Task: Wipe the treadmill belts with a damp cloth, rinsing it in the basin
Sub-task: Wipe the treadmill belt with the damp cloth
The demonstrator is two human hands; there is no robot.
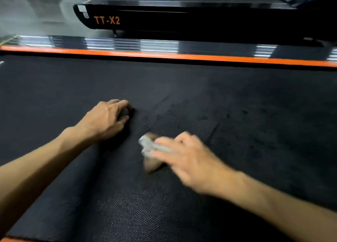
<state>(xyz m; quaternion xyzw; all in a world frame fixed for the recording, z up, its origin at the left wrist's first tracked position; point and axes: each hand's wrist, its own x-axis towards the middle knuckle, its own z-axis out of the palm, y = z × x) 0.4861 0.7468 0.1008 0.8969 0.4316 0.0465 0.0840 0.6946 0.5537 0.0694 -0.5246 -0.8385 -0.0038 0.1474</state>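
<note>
Presently, item by item. Treadmill belt: black, textured, filling most of my view, with darker damp patches to the right of centre. Orange side strip: runs along the belt's far edge, with a ribbed black and silver rail just beyond it. My left hand: knuckles up, resting on the belt left of centre, its fingers curled under and holding nothing that I can see. My right hand: blurred, lower and to the right, its fingers pinching a pale grey cloth. Cloth: bunched, sticking out to the left of that hand, low over the belt near the middle; contact with the belt I cannot tell. Second treadmill: black, beyond the rail, marked "TT-X2" in orange.
</note>
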